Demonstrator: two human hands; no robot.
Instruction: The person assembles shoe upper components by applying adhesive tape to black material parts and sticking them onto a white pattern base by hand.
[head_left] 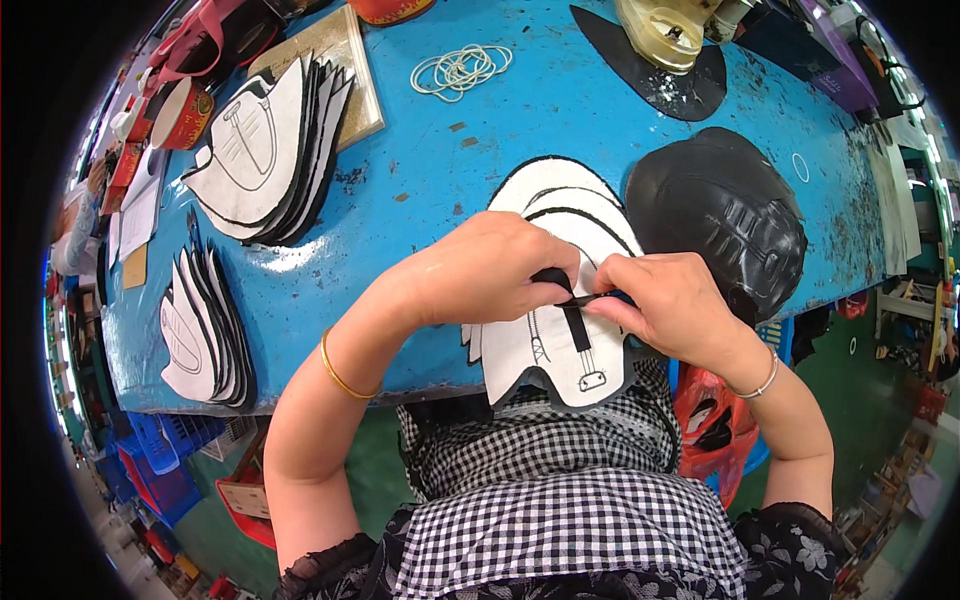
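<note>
Pinching, L hand [500, 265]: fingers curled in, nearly closed; thumb + index tips grip a blk strip [577, 328], other fingers partly hidden.
R hand [665, 297]: also nearly closed, thumb + index pinched on the blk strip, tips just beside L's; can't tell exactly which bit each holds.
Blk strip: part btwn the fingertips, part running down the face of the wht piece [520, 365].
Wht piece: dark backing, line drawing on top; under both hands, lower end past near edge of blue counter [420, 150], over checked apron [560, 530].
Wht stack [560, 185]: similar pcs w/ blk edges, overlapping, just beyond the hands.
Blk moulded pc [715, 215]: on counter, R of wht stack, near R hand.
Side stacks: two more piles of drawn-on wht pcs, far [255, 150] + near [195, 330], both on L side, well apart from hands.
Cord [460, 72]: pale, loosely coiled, twd back of counter.
</note>
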